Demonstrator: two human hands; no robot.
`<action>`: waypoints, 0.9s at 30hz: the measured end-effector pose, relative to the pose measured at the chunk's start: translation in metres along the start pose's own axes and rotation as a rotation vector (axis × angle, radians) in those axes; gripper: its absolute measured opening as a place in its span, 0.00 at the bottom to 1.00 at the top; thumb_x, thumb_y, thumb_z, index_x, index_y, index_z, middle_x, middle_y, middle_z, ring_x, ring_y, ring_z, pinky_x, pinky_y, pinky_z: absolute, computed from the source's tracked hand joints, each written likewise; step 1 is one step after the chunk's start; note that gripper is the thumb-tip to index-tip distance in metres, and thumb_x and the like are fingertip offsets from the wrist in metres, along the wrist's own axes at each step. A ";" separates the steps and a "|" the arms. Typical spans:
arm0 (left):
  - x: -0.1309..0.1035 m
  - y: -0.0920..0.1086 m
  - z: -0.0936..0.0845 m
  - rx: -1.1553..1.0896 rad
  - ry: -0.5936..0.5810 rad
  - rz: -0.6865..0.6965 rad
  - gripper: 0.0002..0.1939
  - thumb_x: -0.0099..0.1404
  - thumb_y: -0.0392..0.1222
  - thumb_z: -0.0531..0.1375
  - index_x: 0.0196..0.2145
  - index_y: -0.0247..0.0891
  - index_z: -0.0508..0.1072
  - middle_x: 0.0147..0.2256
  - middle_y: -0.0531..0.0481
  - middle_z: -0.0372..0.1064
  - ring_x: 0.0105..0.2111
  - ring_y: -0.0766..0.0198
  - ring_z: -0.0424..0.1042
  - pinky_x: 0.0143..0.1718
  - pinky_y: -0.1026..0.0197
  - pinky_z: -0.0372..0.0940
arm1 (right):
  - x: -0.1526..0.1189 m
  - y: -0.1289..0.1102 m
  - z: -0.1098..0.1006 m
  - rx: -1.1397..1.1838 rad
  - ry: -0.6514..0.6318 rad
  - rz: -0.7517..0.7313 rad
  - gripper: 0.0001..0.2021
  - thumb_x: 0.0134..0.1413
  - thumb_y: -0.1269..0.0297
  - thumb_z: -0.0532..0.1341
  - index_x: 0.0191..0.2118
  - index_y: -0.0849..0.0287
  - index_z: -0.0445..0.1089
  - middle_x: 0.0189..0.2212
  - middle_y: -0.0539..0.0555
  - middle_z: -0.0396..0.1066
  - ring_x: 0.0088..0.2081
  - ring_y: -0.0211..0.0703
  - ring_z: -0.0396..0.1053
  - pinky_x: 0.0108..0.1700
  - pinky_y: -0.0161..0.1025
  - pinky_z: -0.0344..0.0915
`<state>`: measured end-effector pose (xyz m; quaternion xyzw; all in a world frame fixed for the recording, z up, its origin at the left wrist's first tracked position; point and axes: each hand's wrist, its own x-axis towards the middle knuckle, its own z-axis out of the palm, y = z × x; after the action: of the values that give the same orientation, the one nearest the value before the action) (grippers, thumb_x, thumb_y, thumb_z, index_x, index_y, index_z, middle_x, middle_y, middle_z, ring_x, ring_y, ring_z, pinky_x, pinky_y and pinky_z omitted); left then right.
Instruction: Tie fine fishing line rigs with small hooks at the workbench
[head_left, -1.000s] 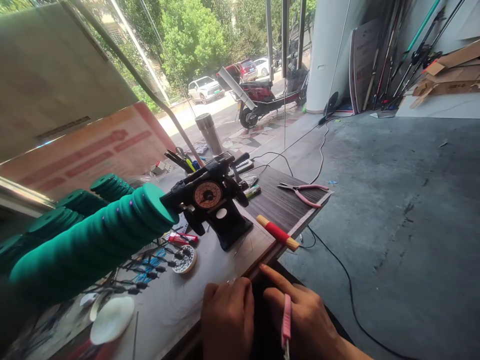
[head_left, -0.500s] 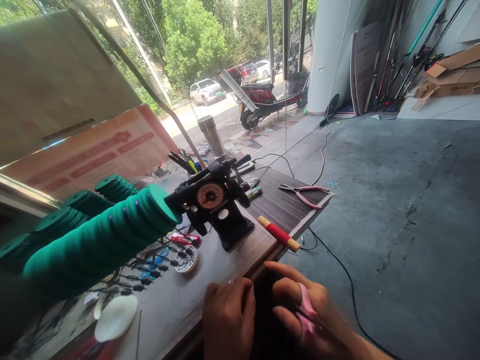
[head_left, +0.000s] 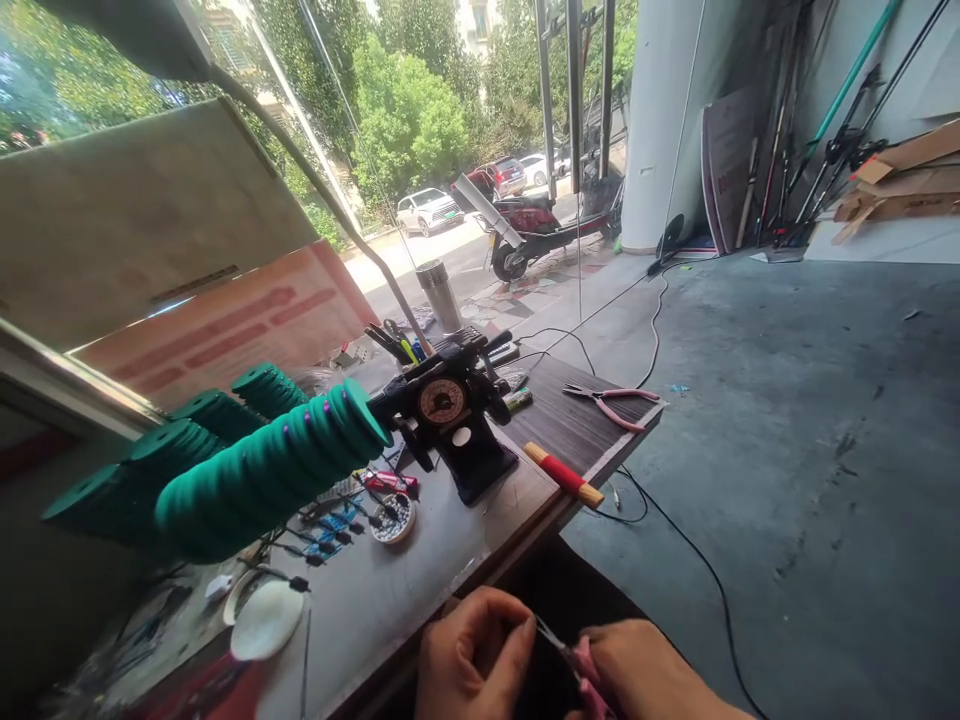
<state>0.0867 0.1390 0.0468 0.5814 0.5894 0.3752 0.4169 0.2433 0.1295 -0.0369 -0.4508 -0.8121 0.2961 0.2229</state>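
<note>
Low in front of me, my left hand is closed in a pinch, thumb against forefinger. What it pinches is too small to make out. My right hand grips a pair of scissors by the pink handles, fingers partly hidden. The metal blades point left and up, their tips at my left fingertips. Both hands are by the workbench's near edge, above a dark lap. Beyond them, a black winding device with a round dial carries a row of green spools.
Pink-handled pliers and a red-wrapped wooden stick lie on the bench's right end. A dish of small beads and a white oval piece sit to the left. A black cable runs along the floor at right.
My right hand has turned so the scissors point at my left hand, blades now showing at its fingertips. My left hand has rotated, showing its pinch. The view has shifted slightly.
</note>
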 end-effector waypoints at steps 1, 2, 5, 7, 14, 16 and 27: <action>0.000 -0.002 0.000 0.017 -0.008 0.007 0.16 0.53 0.54 0.60 0.22 0.37 0.73 0.17 0.55 0.60 0.19 0.69 0.57 0.21 0.67 0.52 | 0.000 0.000 -0.001 -0.007 0.001 0.000 0.15 0.49 0.58 0.48 0.18 0.58 0.45 0.15 0.47 0.53 0.18 0.33 0.41 0.21 0.34 0.39; 0.000 -0.005 0.001 0.035 -0.014 0.018 0.17 0.53 0.55 0.60 0.22 0.37 0.73 0.17 0.55 0.60 0.19 0.69 0.57 0.20 0.67 0.51 | 0.001 -0.001 -0.003 -0.016 0.003 0.001 0.15 0.48 0.57 0.48 0.18 0.58 0.45 0.15 0.47 0.53 0.17 0.33 0.40 0.21 0.34 0.39; 0.001 -0.013 0.001 0.081 -0.027 0.045 0.18 0.54 0.56 0.58 0.22 0.37 0.73 0.17 0.55 0.60 0.19 0.68 0.57 0.21 0.66 0.51 | 0.001 -0.004 -0.008 -0.046 0.004 0.008 0.15 0.48 0.59 0.49 0.17 0.57 0.46 0.13 0.47 0.54 0.16 0.33 0.40 0.21 0.36 0.38; 0.002 -0.017 0.002 0.094 -0.038 0.045 0.18 0.55 0.55 0.58 0.23 0.37 0.72 0.17 0.55 0.60 0.19 0.68 0.57 0.21 0.65 0.52 | 0.001 -0.006 -0.009 -0.075 0.017 0.007 0.15 0.47 0.61 0.51 0.16 0.58 0.48 0.12 0.47 0.55 0.15 0.33 0.43 0.21 0.36 0.38; 0.003 -0.001 0.000 0.079 -0.095 -0.007 0.09 0.55 0.46 0.58 0.28 0.37 0.72 0.17 0.60 0.48 0.19 0.69 0.50 0.21 0.64 0.45 | -0.001 -0.002 -0.013 -0.076 0.093 0.039 0.18 0.53 0.61 0.52 0.15 0.58 0.54 0.11 0.47 0.57 0.13 0.33 0.49 0.20 0.37 0.39; 0.002 0.007 0.000 0.066 -0.122 -0.038 0.14 0.52 0.39 0.59 0.39 0.38 0.70 0.17 0.64 0.41 0.17 0.71 0.43 0.20 0.64 0.41 | 0.001 -0.004 -0.023 0.100 0.147 0.074 0.19 0.56 0.56 0.51 0.17 0.58 0.58 0.15 0.48 0.61 0.17 0.34 0.55 0.21 0.34 0.46; -0.001 0.007 0.006 0.163 -0.104 0.029 0.32 0.43 0.28 0.53 0.50 0.40 0.63 0.19 0.62 0.43 0.19 0.69 0.45 0.20 0.65 0.43 | 0.029 -0.042 -0.023 1.357 0.103 0.149 0.19 0.41 0.48 0.65 0.24 0.61 0.67 0.21 0.50 0.65 0.28 0.41 0.65 0.33 0.38 0.61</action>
<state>0.0948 0.1382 0.0508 0.6404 0.5871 0.3013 0.3930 0.2183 0.1433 0.0110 -0.2798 -0.4019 0.7322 0.4734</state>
